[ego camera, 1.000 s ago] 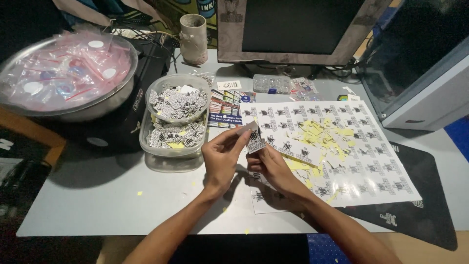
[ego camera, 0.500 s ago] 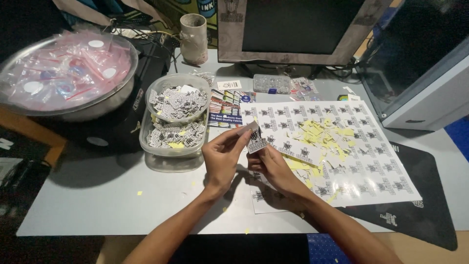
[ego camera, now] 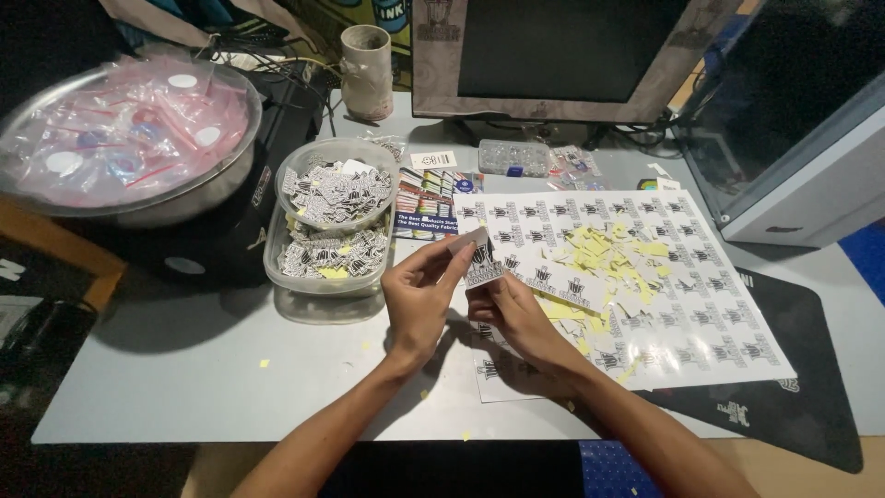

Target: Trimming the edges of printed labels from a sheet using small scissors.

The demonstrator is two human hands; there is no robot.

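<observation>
Here, a small printed sticker (ego camera: 481,261), black mark on white, held up off the surface (ego camera: 184,369) between both hands, near the middle of the scene and just above the near-left corner of the big sticker sheet (ego camera: 682,304). Raised and tilted toward the face, seemingly so that its edge can be worked at. Pinched at its upper left corner by the left hand (ego camera: 419,300), thumb and forefinger closed narrowly on it, the remaining fingers (ego camera: 406,323) curled loosely beneath. Gripped lower down by the right hand (ego camera: 512,314), fingers drawn close together around the bottom edge, thumb pressed near the sticker's face; hard to tell whether backing paper is being parted from it.

Just right of the hands, a scatter of yellow paper scraps (ego camera: 608,267) heaped on the sheet, probably dropped there within easy reach. Beneath the right wrist, a second, smaller sheet piece (ego camera: 502,369) lying flat on the surface. Left of the hands, a round clear bowl (ego camera: 336,189) of cut stickers stacked on a rectangular clear tub (ego camera: 323,263) holding more, both close by, likely for handy collecting. Farther left, a wide metal basin (ego camera: 129,148) filled with small plastic bags. Far side, a monitor (ego camera: 562,55), a worn cup (ego camera: 367,57) and a small clear parts box (ego camera: 513,157). Near right, a dark mat (ego camera: 793,406) under the sheet's corner.
</observation>
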